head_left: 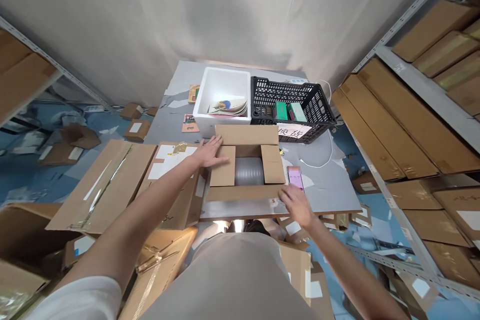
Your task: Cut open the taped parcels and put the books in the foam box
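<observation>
A small cardboard box (pixel 247 136) sits on the grey table in front of me, with its far and near flaps folded outward. Its two side flaps lie inward, leaving a gap in the middle. Through that gap shows a roll-like bundle in clear ribbed plastic wrap (pixel 249 170); what the wrap holds is hidden. My left hand (pixel 210 152) rests with spread fingers on the box's left side flap. At the near right corner, my right hand (pixel 295 202) has its fingers closed on the edge of the near flap (pixel 243 193). A phone (pixel 295 176) lies just beyond that hand.
Behind the box stand a white foam bin (pixel 200 120) with papers and a black plastic crate (pixel 318 119) with small boxes. Larger cartons (pixel 112 175) crowd the left side. A shelf (pixel 423 70) loaded with cartons rises at right. A white cable (pixel 317 166) crosses the table.
</observation>
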The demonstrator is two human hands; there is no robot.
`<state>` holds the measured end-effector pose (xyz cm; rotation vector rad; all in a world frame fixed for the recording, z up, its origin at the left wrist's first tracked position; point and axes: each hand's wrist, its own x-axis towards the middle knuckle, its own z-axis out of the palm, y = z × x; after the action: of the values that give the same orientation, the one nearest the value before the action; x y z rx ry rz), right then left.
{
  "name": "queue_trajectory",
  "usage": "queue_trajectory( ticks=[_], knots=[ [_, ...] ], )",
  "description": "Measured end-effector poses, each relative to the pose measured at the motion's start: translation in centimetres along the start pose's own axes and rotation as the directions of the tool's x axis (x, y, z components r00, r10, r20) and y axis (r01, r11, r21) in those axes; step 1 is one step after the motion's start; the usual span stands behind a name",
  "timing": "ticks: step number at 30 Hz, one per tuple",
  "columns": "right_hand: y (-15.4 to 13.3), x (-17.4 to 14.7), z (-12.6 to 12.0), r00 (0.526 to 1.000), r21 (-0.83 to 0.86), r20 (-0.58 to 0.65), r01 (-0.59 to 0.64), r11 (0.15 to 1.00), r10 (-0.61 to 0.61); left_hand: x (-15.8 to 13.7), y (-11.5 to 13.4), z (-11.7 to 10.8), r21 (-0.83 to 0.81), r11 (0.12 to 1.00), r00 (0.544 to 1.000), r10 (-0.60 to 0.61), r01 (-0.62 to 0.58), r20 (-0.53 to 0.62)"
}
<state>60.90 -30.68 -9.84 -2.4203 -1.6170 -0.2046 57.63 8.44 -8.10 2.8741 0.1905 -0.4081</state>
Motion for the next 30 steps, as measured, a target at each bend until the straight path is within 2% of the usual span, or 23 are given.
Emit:
queue_trajectory(
  ticks=[2, 4, 7, 10, 12, 15, 19, 24, 27, 30],
  knots=[
    [-1.8, -2.5, 1.3, 0.999, -0.031, -0.014, 0.038, 0.999, -0.038, -0.1, 1.0, 0.7, 0.019, 0.998, 0.998, -0.067, 0.067, 0.01],
    [-3.1, -4.0, 2.5, 1.0, -0.027, 0.017, 0.024, 0.999, -0.023, 0.1, 2.5, 1.7, 0.04, 0.991, 0.992, -0.129, 0.129, -0.002],
    [-4.0, -4.6, 3.2, 0.998, 0.012, 0.059, -0.019, 1.0, 0.019, 0.7, 4.8, 2.7, 0.067, 0.975, 0.977, -0.21, 0.211, -0.024],
    [-4.0, -4.5, 2.9, 0.998, 0.048, 0.054, -0.046, 0.998, 0.043, 1.1, 5.9, 2.0, 0.049, 0.966, 0.967, -0.254, 0.254, -0.009],
    [-4.0, -4.5, 2.7, 0.997, 0.069, 0.051, -0.054, 0.996, 0.05, 0.8, 5.1, 0.5, 0.013, 0.98, 0.979, -0.201, 0.2, 0.028],
    [-4.1, -4.8, 2.7, 0.997, 0.094, 0.051, -0.065, 0.993, 0.061, -0.2, 2.1, -2.7, 0.02, 0.999, 0.996, -0.052, 0.05, 0.072],
    [-4.2, -5.0, 3.2, 0.997, 0.115, 0.034, -0.069, 0.991, 0.066, -1.5, -1.2, -5.4, 0.244, 0.967, 0.998, 0.069, -0.069, 0.007],
    [-4.1, -5.0, 3.5, 0.997, 0.115, 0.02, -0.078, 0.99, 0.076, -2.0, -1.8, -4.5, 0.383, 0.902, 0.96, 0.259, -0.199, -0.111],
    [-4.1, -4.9, 3.4, 0.997, 0.12, 0.017, -0.076, 0.99, 0.075, -1.9, -2.9, -3.7, 0.402, 0.833, 0.907, 0.422, -0.381, -0.015],
    [-4.2, -4.9, 3.5, 0.996, 0.127, -0.005, -0.087, 0.988, 0.088, -1.4, -4.4, -3.4, 0.423, 0.768, 0.87, 0.48, -0.48, 0.115]
  ],
)
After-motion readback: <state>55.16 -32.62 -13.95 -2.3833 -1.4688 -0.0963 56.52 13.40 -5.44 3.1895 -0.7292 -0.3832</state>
